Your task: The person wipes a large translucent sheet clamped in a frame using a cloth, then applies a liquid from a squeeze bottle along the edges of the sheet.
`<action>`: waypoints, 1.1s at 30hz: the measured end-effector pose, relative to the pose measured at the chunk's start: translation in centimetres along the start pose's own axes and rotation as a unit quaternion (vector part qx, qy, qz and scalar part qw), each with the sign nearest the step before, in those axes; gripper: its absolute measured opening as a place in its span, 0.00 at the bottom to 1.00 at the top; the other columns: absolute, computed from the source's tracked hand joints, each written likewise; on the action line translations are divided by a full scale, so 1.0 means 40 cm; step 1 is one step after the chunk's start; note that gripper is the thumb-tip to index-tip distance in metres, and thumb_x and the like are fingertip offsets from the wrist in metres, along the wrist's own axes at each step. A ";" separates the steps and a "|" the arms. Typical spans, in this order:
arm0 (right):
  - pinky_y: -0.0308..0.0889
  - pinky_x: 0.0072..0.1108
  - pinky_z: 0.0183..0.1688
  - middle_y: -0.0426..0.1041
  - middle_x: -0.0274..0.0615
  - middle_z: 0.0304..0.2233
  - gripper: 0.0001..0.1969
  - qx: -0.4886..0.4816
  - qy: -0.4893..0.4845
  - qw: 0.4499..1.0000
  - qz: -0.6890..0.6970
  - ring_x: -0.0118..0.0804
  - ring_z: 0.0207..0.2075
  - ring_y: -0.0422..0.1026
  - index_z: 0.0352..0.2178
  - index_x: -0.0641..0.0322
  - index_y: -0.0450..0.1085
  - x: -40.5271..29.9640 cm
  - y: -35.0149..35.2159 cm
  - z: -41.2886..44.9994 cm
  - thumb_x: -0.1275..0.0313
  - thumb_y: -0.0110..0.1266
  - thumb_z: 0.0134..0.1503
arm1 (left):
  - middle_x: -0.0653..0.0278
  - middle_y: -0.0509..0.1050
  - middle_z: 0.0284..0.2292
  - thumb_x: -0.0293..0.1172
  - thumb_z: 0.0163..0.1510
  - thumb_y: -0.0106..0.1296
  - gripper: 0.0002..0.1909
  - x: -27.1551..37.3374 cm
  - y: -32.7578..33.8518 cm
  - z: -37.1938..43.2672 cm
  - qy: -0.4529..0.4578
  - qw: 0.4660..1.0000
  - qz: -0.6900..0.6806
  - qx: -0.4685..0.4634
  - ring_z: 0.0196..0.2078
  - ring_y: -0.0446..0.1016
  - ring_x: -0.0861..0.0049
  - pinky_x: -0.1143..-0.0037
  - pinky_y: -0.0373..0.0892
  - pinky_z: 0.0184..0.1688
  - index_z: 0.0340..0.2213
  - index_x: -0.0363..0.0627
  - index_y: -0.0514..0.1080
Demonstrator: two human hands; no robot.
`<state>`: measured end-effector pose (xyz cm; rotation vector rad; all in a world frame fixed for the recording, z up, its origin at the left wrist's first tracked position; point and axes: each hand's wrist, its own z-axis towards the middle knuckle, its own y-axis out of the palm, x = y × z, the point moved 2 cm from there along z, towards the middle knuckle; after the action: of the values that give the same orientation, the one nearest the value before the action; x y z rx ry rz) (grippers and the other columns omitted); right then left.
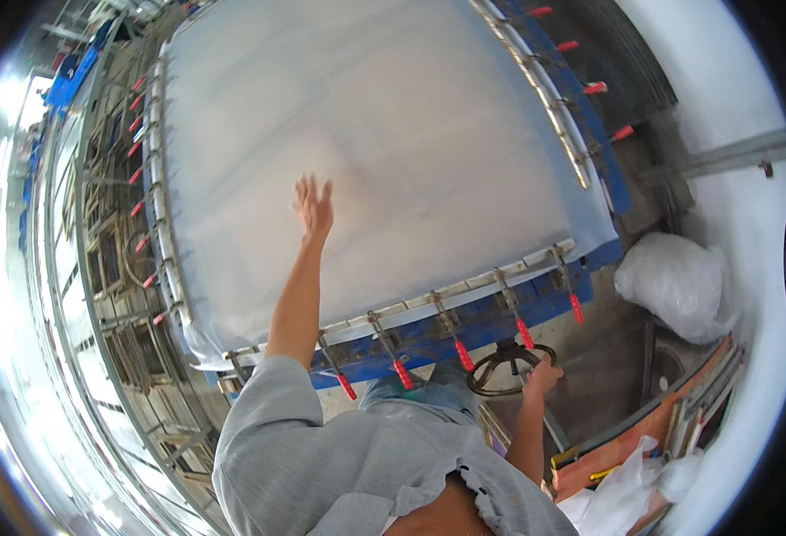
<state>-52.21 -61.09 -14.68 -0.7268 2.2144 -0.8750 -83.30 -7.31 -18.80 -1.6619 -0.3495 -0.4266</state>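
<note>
A large translucent plastic sheet lies over a blue metal frame, its edges pinned under metal bars by toggle clamps with red handles. Over the lower left part of the sheet is my left hand, fingers spread and slightly blurred, holding nothing; whether it touches the sheet I cannot tell. Below the near edge, my right hand grips the rim of a metal handwheel on its right side.
A bundle of clear plastic film sits right of the frame. Boards and panels lean at the lower right, with crumpled plastic beside them. Metal racks line the left. More red-handled clamps stick out along the right edge.
</note>
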 end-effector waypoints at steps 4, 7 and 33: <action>0.67 0.31 0.29 0.66 0.56 0.38 0.27 0.007 0.021 1.000 0.006 0.43 0.31 0.69 0.51 0.75 0.51 -0.002 0.006 -0.014 0.63 0.48 0.58 | 0.56 0.44 0.63 0.60 0.58 0.31 0.39 -0.239 -0.108 -0.112 -0.076 0.993 0.091 -0.002 0.66 0.37 0.64 0.55 0.35 0.64 0.59 0.39 0.50; 0.64 0.29 0.26 0.66 0.53 0.34 0.25 -0.003 0.024 1.000 0.001 0.40 0.28 0.67 0.50 0.73 0.53 0.006 0.016 -0.003 0.64 0.47 0.58 | 0.55 0.43 0.63 0.61 0.58 0.30 0.41 -0.256 -0.112 -0.123 -0.064 0.992 0.097 -0.053 0.66 0.36 0.64 0.55 0.35 0.64 0.60 0.38 0.48; 0.60 0.29 0.21 0.68 0.51 0.21 0.10 -0.131 -0.012 0.991 -0.025 0.41 0.17 0.66 0.35 0.73 0.65 0.059 -0.015 0.083 0.74 0.40 0.58 | 0.60 0.40 0.64 0.64 0.55 0.34 0.38 -0.426 -0.239 -0.446 -0.133 0.984 0.092 -0.075 0.66 0.36 0.57 0.42 0.39 0.59 0.61 0.55 0.49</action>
<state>-51.18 -64.34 -16.99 -0.9143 2.3225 -0.6007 -104.13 -23.45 -16.48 -1.8867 -0.3639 -0.0925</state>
